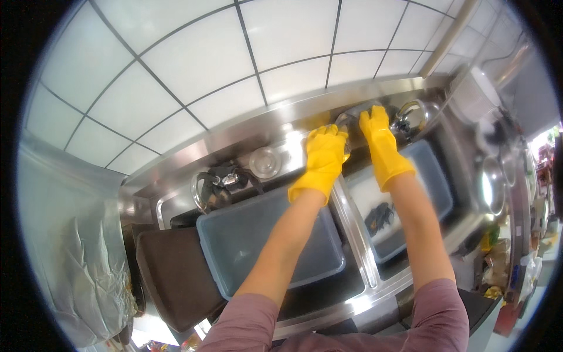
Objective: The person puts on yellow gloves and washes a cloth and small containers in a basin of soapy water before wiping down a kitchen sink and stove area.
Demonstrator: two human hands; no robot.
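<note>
Both my hands wear yellow rubber gloves and reach to the back ledge of a steel double sink (pixel 354 229). My left hand (pixel 326 145) is bent over the ledge behind the divider; something brownish shows at its edge, too little to name. My right hand (pixel 376 121) is a little farther right, fingers bent down beside a grey, blurred item (pixel 358 109) at the wall. What either palm holds is hidden. Below my left arm a blue-grey plastic tub (pixel 259 242) sits in the left basin. Under my right arm another tub (pixel 426 176) contains whitish liquid and a dark cloth-like piece (pixel 379 218).
A curved chrome faucet (pixel 199 193) stands at the left, another faucet (pixel 413 110) at the right. A round clear lid or dish (pixel 265 162) lies on the ledge. A brown tray (pixel 178 277) leans left of the tub. Metal bowls (pixel 490 187) and stacked white containers (pixel 473 94) are at right.
</note>
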